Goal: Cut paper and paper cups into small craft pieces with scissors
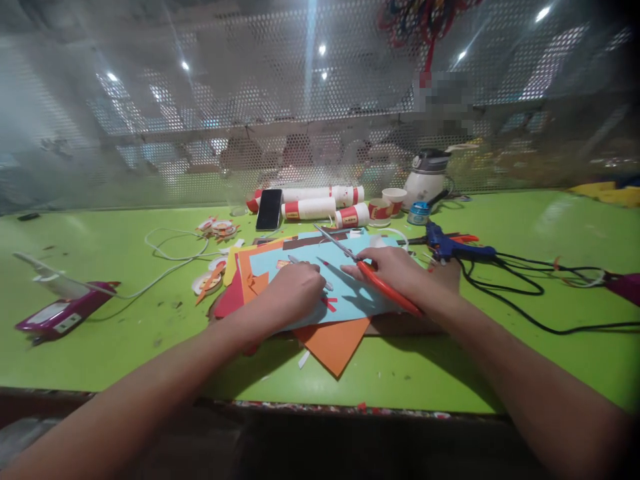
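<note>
My right hand (395, 270) is wrapped around a pair of scissors (375, 280) with orange-red handles. Their blades point up and to the left above the light blue paper (350, 297). My left hand (300, 287) is closed low over that same sheet, left of the scissors. Its fingertips are hidden, and what they pinch, if anything, cannot be made out. A slim greyish piece (293, 259) shows just beyond the knuckles. Small red scraps (329, 305) lie on the blue sheet by my left hand. Orange paper (337, 350) sticks out beneath it.
Paper cup stacks (310, 209), a phone (269, 209) and a white kettle (426, 180) stand at the back. A blue glue gun (457, 248) with black cable lies right. A purple power strip (70, 310) with a white cord lies left. Mesh (200, 153) rises behind the green table (150, 360).
</note>
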Tool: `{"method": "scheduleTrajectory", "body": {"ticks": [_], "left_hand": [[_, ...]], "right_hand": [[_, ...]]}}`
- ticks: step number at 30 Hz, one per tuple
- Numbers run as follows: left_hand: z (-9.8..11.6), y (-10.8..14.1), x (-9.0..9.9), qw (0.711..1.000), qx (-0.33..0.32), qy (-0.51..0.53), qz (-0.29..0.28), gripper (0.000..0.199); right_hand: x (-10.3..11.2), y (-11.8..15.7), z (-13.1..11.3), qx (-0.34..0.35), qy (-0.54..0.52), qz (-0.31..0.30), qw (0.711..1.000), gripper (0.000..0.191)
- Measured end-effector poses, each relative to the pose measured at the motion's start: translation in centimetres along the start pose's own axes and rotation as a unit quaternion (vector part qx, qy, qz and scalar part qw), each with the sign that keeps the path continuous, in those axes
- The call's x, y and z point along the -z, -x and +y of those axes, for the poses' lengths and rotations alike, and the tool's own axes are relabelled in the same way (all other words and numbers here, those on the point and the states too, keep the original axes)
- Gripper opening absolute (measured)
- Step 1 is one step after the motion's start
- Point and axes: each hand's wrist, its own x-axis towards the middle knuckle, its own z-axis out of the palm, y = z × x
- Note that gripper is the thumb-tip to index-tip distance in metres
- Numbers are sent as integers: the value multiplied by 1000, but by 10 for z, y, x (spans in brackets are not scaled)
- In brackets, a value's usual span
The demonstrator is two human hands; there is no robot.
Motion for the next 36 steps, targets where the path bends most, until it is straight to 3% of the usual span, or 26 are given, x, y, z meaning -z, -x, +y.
{"method": "scheduleTrajectory", "body": {"ticks": [5,7,10,13,17,20,23,36], "left_hand": [[-7,-2,1,998,-25,-61,-12,19],[-8,-5,11,999,4,-29,-21,17],[-8,-9,29,991,95,94,13,8],[-11,-9,43,948,153,271,66,10],[-18,-7,50,865,175,449,142,17],[-22,-7,53,816,169,517,196,20],[-20,-7,55,789,175,539,237,19],[-18,-7,54,781,174,525,291,17]], "right_hand": [[0,-1,1,-16,-15,2,1000,43],[0,-2,1,-31,-20,10,999,35],[1,-1,-1,-51,-34,33,998,31],[5,5,-8,-34,-69,47,996,37],[11,18,-23,41,-125,25,991,32],[12,26,-34,64,-144,5,988,23],[8,29,-40,46,-169,-21,984,30],[3,38,-51,29,-172,-104,979,36]]}}
